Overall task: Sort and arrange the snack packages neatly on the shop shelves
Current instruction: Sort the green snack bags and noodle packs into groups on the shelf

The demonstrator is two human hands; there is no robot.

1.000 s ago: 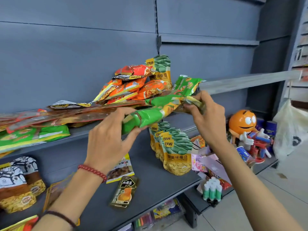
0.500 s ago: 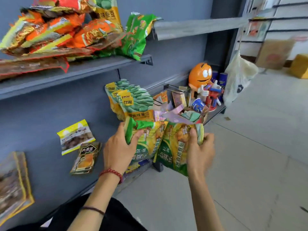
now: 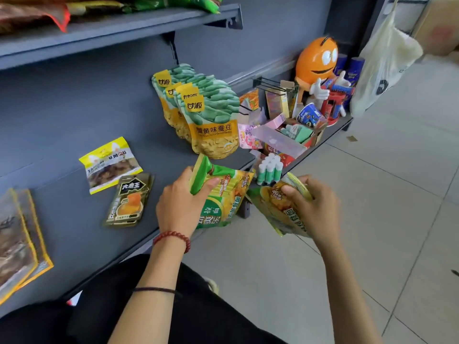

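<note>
My left hand (image 3: 181,207) grips a stack of green-and-yellow snack packs (image 3: 223,197) by the top edge, just over the front edge of the lower grey shelf (image 3: 74,232). My right hand (image 3: 315,209) holds a second bunch of the same green-and-yellow packs (image 3: 275,207) off the shelf, above the floor. Behind them several broad bean bags (image 3: 211,120) stand upright on the shelf. A yellow snack pouch (image 3: 109,165) and a dark pouch (image 3: 129,199) lie flat to the left.
The upper shelf (image 3: 124,28) carries a pile of packets at the top edge. Brown packets (image 3: 17,242) lie at far left. Right of the beans sit small boxes, glue sticks (image 3: 269,168), an orange figurine (image 3: 316,60) and a hanging plastic bag (image 3: 387,60). Tiled floor lies to the right.
Both hands brought the green-and-yellow packs down from the upper shelf to the lower shelf's front edge and split them into two bunches. The view tilted down.
</note>
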